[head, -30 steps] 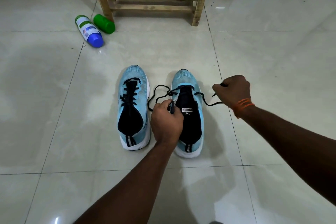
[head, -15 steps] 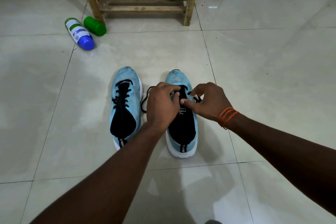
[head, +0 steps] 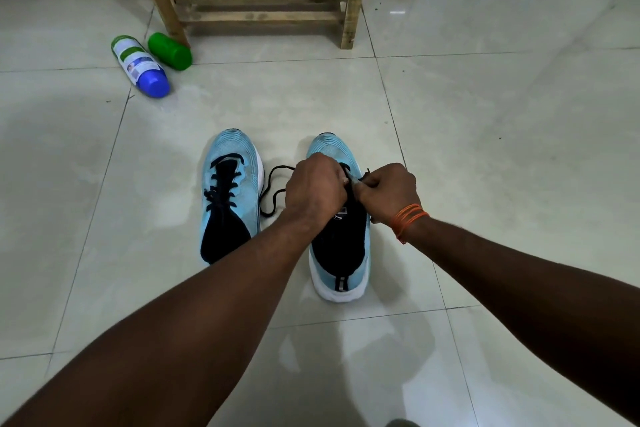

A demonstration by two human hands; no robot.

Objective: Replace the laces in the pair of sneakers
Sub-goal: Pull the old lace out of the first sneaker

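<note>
well, over the right sneaker (head: 341, 253) my left hand (head: 315, 187) and right hand (head: 388, 191) both pinch the black lace (head: 277, 168), close together so i can poke it through a hole; its slack loops just left.

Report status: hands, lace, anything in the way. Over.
Left hand and right hand pinch lace over unlaced sneaker. Lace slack beside it; other sneaker laced. Nothing in the way; bottles far off.

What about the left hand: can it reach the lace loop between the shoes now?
Probably yes. The loop lies on bare floor beside the left hand, nothing between. But it is curled over the right shoe at the eyelets, so it must leave that first.
</note>
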